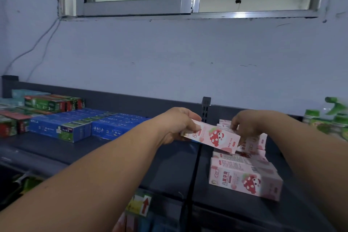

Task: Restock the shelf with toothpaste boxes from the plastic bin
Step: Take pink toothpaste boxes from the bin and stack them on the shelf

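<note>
left hand (176,125) fingers pinching pink toothpaste box (212,135) | right hand (244,124) fingers curled on its far end

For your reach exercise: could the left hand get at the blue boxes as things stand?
Probably not yet: the left hand is shut on a pink box. The blue boxes lie uncovered to its left, so once freed, the way looks open.

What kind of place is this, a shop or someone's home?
Probably a small shop or its stockroom. A dark metal shelf carries rows of blue toothpaste boxes and stacked pink boxes, with green spray bottles alongside.
</note>
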Demonstrator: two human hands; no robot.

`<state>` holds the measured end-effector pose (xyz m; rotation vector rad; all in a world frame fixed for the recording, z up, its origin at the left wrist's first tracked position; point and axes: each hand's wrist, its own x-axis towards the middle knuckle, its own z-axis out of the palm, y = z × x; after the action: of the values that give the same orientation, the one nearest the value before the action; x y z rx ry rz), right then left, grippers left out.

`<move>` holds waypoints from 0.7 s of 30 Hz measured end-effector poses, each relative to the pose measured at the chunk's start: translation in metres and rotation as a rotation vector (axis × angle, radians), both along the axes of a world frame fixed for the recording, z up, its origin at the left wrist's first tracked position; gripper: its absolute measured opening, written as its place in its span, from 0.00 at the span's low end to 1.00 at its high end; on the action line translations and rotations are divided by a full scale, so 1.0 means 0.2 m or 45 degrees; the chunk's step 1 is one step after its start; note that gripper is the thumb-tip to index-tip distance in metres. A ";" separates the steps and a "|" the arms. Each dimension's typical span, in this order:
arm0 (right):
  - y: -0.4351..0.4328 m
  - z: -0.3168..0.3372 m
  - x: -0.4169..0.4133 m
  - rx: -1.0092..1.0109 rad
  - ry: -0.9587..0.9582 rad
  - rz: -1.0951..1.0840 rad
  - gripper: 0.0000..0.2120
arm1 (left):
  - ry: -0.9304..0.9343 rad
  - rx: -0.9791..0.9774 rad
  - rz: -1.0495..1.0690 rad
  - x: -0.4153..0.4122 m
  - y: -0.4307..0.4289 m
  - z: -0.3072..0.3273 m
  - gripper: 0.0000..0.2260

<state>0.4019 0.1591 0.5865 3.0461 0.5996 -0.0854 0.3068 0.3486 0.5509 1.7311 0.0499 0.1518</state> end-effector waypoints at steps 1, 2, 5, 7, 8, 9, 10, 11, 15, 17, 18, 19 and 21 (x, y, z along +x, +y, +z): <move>0.00 0.00 0.00 0.003 0.009 -0.004 0.16 | 0.006 0.005 0.004 0.01 -0.01 0.00 0.09; -0.01 -0.01 0.00 0.002 0.021 -0.008 0.17 | 0.012 0.010 0.007 0.01 -0.02 -0.01 0.09; -0.01 -0.01 0.00 -0.053 0.027 -0.012 0.19 | 0.024 0.031 0.017 0.03 -0.03 -0.01 0.09; -0.02 0.00 0.01 -0.077 0.019 -0.018 0.16 | 0.034 0.047 0.015 0.03 -0.04 -0.01 0.09; -0.02 0.00 0.01 -0.084 0.012 -0.024 0.15 | 0.038 0.057 0.013 0.03 -0.04 0.00 0.09; -0.02 0.01 0.01 -0.095 0.009 -0.032 0.15 | 0.044 0.063 0.010 0.02 -0.04 0.00 0.09; -0.02 0.01 0.00 -0.109 0.011 -0.043 0.16 | 0.050 0.069 0.007 0.02 -0.04 0.01 0.09; -0.02 0.01 -0.01 -0.122 0.010 -0.049 0.18 | 0.055 0.073 0.006 0.02 -0.04 0.01 0.09; -0.03 0.04 -0.05 -0.118 0.024 -0.068 0.20 | 0.067 0.036 0.018 0.01 -0.05 0.02 0.06; -0.03 0.06 -0.05 -0.108 0.058 -0.090 0.20 | 0.062 0.004 0.026 0.01 -0.04 0.03 0.04; -0.02 0.08 -0.04 -0.098 0.074 -0.099 0.20 | 0.061 -0.014 0.031 0.01 -0.04 0.04 0.04; -0.02 0.08 -0.04 -0.083 0.092 -0.104 0.19 | 0.062 -0.031 0.039 0.02 -0.04 0.04 0.04; -0.02 0.09 -0.03 -0.044 0.131 -0.112 0.19 | 0.065 -0.041 0.057 0.02 -0.03 0.05 0.04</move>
<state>0.3964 0.1553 0.6038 3.0487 0.4640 -0.2536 0.3106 0.3429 0.5613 1.7022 0.1279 0.1389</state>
